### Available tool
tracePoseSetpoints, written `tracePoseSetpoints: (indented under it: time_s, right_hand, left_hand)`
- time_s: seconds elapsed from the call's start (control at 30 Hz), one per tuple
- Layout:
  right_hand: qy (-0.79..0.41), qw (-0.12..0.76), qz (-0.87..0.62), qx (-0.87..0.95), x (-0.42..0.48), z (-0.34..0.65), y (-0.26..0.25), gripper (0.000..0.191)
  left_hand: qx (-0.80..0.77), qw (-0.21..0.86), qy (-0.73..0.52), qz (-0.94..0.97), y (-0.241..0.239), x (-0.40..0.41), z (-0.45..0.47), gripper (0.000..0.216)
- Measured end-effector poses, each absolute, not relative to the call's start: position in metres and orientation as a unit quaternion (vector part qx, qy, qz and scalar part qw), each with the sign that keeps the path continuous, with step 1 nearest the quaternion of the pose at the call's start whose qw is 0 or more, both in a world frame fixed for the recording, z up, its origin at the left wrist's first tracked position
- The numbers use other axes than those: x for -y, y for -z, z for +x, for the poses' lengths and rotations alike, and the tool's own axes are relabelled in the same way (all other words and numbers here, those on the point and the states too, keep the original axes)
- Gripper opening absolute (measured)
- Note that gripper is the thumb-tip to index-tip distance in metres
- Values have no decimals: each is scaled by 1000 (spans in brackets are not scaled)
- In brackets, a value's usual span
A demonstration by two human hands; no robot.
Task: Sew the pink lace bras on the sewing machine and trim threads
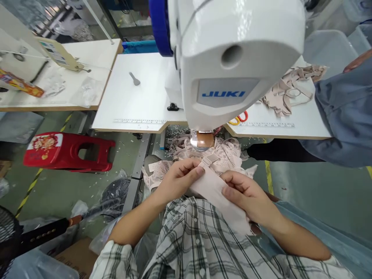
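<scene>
Between my hands a pale pink fabric strip (216,188) is stretched on a slant in front of my shirt. My left hand (182,176) pinches its upper end, beside a small hook-and-eye tab. Further down, my right hand (247,193) grips the strip's edge between thumb and fingers. Just beyond my hands lies a heap of pale pink lace garments (223,153), partly hidden by the strip. Over the heap is the lower end of a white JUKI sewing machine (241,58), with a brownish plate at its working point.
On the white table (139,93) lie a grey tool (134,79) and red-and-yellow scissors (240,117). Beige fabric pieces (286,93) are piled at the right, near another person's blue-grey sleeve (345,112). A red stool (69,152) is on the floor at left, with a fan (10,234) lower down.
</scene>
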State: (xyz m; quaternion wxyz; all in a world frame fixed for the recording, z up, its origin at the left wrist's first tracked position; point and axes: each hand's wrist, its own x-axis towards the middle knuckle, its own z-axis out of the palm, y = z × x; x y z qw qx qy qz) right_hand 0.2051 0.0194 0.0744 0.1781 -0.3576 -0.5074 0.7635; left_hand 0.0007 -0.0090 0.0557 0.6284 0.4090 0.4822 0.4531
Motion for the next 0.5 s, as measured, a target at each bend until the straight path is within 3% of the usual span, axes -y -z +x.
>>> tracePoseSetpoints:
  time_s: [0.1, 0.2, 0.27, 0.37, 0.5]
  right_hand:
    - [-764, 177, -295, 546, -21, 178, -81, 36]
    - [-658, 199, -272, 673, -35, 135, -65, 35]
    - [-638, 219, -254, 693, -46, 104, -49, 47]
    - [-769, 211, -235, 556, -55, 70, -23, 63]
    - [-836, 266, -334, 344, -55, 65, 12, 50]
  left_hand:
    - [-520, 574, -477, 417, -77, 23, -24, 40]
    - [-600, 469, -479, 437, -94, 32, -55, 40]
    - [-641, 441, -454, 434, -99, 34, -73, 39]
    - [-662, 455, -399, 442, -95, 34, -90, 38]
    - [-672, 446, -304, 507, -67, 27, -96, 30]
